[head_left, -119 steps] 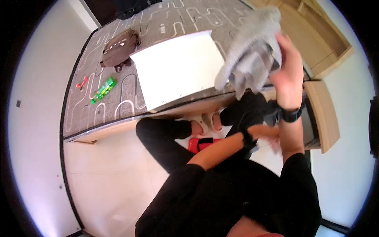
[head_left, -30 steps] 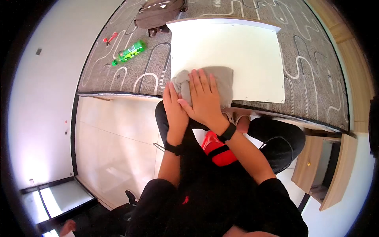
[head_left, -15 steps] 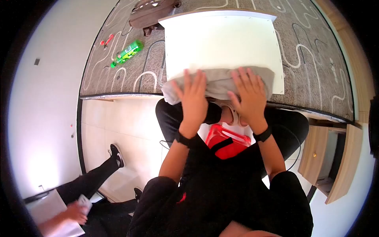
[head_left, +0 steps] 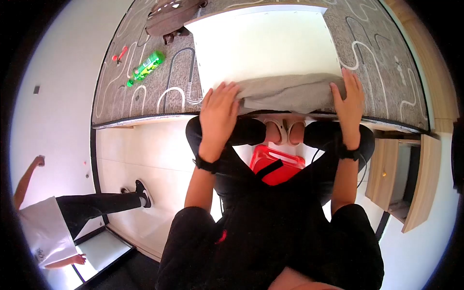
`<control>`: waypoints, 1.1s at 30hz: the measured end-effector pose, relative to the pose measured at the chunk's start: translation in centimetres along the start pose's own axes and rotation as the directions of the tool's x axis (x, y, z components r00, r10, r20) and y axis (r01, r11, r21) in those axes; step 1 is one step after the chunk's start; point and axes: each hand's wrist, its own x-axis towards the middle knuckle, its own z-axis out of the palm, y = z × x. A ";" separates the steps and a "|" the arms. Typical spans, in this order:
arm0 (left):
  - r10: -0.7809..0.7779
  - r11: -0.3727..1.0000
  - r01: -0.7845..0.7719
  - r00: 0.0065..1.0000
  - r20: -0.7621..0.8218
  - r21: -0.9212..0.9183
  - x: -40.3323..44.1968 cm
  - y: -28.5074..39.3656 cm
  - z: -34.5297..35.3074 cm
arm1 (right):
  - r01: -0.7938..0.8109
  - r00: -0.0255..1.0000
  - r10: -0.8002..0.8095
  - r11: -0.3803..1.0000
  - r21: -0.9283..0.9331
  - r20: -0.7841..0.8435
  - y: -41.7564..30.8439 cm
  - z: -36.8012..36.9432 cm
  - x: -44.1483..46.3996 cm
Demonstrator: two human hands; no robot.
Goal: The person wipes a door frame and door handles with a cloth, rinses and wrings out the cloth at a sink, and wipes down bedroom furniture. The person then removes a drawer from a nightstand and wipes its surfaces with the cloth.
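Observation:
A grey folded cloth (head_left: 292,94), wrinkled, lies in a long strip along the near edge of a white board (head_left: 266,48). My left hand (head_left: 219,115) rests at the strip's left end, its fingers stretched forward and close together over the board's near-left corner. At the right end is my right hand (head_left: 350,104), thumb apart from the fingers and touching the cloth's side. Both hands look open; neither visibly grips the cloth. Each wrist wears a black band.
On the patterned table cover (head_left: 179,72) lie a green bottle (head_left: 146,67), a small red item (head_left: 120,55) and a brown bag (head_left: 171,19). A red stool (head_left: 275,166) is between my legs. An open wooden drawer (head_left: 420,183) juts out right. Another person (head_left: 48,232) stands left.
My hands have moved apart from the cloth's middle to its two ends. The cloth now looks straighter and shifted rightward. The other person has risen from sitting to standing.

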 end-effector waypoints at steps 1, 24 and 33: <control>-0.024 0.995 0.024 1.000 0.004 -0.100 -0.4 -0.4 -0.1 | -0.041 0.998 0.032 0.986 0.162 0.055 0.7 0.3 -0.4; -0.021 0.946 0.015 1.000 0.014 0.324 5.4 -5.6 -5.4 | 0.371 0.909 -0.402 0.900 0.228 0.108 -0.3 -2.9 7.3; 0.016 0.983 -0.004 0.998 -0.059 0.184 -2.4 -0.3 -3.1 | 0.139 0.936 -0.266 0.881 0.453 0.229 -1.8 -3.2 1.1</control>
